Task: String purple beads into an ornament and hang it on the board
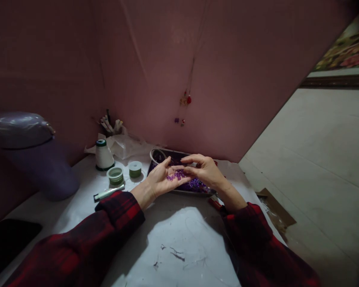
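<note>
My left hand (pixel 160 179) is turned palm up above the dark tray (pixel 175 152), its fingers stretched to the right. A small heap of purple beads (pixel 179 174) lies on the palm and fingers. Just over that heap is my right hand (pixel 205 169), reaching in from the right with thumb and forefinger apart. No bead shows between those fingertips. Under both hands the tray holds more purple beads (pixel 196 184), partly hidden by the hands. A round white-rimmed container (pixel 151 154) sits in the tray's far left corner.
Left of the tray stand a cone of white thread (pixel 103 156), a green spool (pixel 135 170) and another green spool (pixel 115 176). A cutter (pixel 107 193) lies before them. A large purple tumbler (pixel 44 167) is far left. Thread scraps (pixel 177 254) lie in front; beaded strings (pixel 185 99) hang behind.
</note>
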A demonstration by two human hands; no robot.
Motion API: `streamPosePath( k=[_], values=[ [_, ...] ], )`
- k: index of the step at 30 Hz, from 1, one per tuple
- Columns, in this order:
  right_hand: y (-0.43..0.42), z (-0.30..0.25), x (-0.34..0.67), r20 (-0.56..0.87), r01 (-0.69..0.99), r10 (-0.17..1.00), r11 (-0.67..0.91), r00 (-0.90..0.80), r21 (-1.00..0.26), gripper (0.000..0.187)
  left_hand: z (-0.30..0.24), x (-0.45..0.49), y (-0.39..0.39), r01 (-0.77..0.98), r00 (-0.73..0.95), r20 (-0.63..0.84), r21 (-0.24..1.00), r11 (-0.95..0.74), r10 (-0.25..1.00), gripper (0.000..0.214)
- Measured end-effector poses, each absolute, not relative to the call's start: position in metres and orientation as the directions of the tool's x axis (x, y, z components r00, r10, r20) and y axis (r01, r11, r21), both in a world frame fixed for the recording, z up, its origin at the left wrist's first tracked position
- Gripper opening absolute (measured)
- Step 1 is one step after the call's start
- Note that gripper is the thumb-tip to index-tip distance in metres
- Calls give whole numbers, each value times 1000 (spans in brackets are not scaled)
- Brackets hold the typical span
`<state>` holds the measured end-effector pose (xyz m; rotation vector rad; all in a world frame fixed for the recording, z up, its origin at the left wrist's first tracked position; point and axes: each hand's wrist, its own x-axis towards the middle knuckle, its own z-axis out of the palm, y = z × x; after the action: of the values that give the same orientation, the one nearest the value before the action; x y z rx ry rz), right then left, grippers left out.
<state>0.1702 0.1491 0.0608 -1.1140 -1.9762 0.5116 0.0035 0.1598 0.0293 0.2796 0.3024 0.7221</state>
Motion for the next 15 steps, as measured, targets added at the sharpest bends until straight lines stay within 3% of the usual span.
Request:
streamPosePath(
  k=[4, 15],
  values=[
    [155, 59, 176, 551, 550, 807, 564, -211, -616, 14, 26, 2, 163, -607, 707, -184, 338, 719, 683, 66],
    [162, 56, 181, 584, 569, 811, 466, 30, -677, 22, 37, 1, 156, -601, 700, -239, 312, 736, 673, 61]
  ],
)
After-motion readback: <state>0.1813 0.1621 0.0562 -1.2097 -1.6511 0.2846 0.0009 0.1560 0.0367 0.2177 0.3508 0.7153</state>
